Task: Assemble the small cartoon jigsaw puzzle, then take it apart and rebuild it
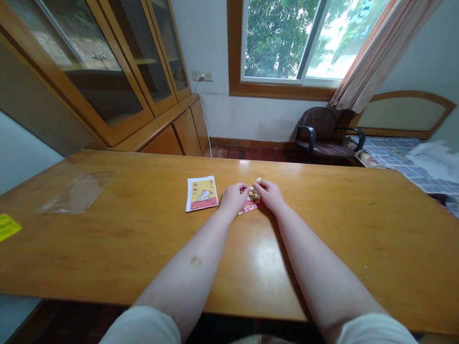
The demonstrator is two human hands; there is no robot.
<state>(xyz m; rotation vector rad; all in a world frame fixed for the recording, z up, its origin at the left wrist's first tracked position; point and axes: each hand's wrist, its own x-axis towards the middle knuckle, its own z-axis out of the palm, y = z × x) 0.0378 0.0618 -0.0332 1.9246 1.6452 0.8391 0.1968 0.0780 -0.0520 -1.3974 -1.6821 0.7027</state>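
My left hand [234, 197] and my right hand [270, 193] meet over a small heap of jigsaw puzzle pieces [254, 195] on the wooden table. Fingers of the left hand are curled together at the heap's left side; whatever they pinch is too small to make out. The right thumb and fingers are closed at the upper right, with a pale puzzle piece [258, 180] at their tips. Pink pieces [250, 206] show below the heap, partly hidden by the hands. Left of my left hand lies a picture card [202, 193] with a white cartoon animal on yellow and pink.
A clear plastic bag [81, 192] lies on the table [143, 239] at the left, near a yellow label [8, 227]. Beyond the far edge stand a glass-doored cabinet [143, 119], a dark armchair [321, 129] and a bed [394, 148].
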